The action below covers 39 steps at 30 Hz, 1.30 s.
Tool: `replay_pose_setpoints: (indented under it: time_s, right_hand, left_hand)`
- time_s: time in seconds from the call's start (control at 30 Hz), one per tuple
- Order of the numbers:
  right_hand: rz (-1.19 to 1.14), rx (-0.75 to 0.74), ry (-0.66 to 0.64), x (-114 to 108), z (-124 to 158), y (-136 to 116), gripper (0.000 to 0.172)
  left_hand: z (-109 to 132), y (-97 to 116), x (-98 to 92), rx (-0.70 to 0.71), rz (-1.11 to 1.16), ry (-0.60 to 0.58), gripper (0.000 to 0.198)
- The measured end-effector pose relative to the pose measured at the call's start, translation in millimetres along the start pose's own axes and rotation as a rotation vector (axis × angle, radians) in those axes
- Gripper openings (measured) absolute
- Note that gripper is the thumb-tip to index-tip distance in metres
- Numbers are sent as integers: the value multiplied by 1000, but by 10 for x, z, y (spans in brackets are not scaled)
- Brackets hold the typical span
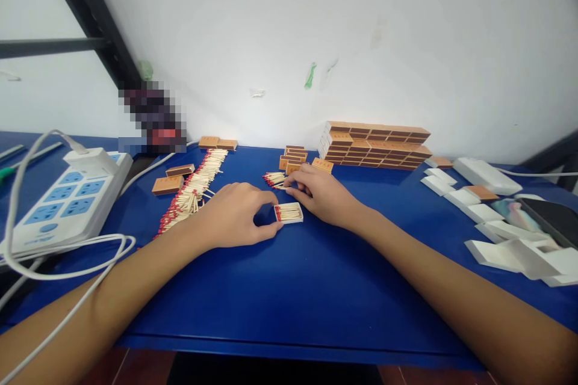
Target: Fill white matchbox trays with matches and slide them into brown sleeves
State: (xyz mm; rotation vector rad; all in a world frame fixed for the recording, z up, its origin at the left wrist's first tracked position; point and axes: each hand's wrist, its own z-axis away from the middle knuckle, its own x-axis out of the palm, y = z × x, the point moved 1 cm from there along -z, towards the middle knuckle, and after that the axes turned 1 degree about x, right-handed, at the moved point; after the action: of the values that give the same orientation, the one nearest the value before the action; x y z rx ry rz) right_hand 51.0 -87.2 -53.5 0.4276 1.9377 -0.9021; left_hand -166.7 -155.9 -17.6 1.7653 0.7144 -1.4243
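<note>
My left hand (241,216) grips a small white matchbox tray (295,220) at its left end, thumb on the near side and forefinger on the far side. Matches (289,212) lie side by side in the tray, their red heads to the left. Just beyond it, my right hand (318,189) pinches at the right end of a small heap of matches (273,178); how many are between its fingertips is hidden. To the left of my left hand runs a long pile of red-headed matches (198,186), partly covered by the hand and forearm.
Matchboxes (377,147) are stacked against the wall, with smaller groups of boxes (293,158) behind my hands and left boxes (168,184). White trays (465,198) and a phone (553,216) lie right. A power strip (67,198) with a looping white cable (58,277) occupies the left.
</note>
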Motion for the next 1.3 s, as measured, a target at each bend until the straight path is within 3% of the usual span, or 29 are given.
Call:
replay_pose_setpoints:
  time_s: [0.13, 1.1, 1.3]
  right_hand:
    - [5, 18, 34, -28, 14, 15, 9]
    - [6, 33, -64, -254, 100, 30, 14]
    - [-3, 49, -92, -194, 126, 55, 16]
  left_hand:
    - [5, 2, -9, 2, -6, 5, 27]
    - [12, 3, -7, 23, -3, 9, 29]
    - [-2, -1, -1, 27, -13, 21, 28]
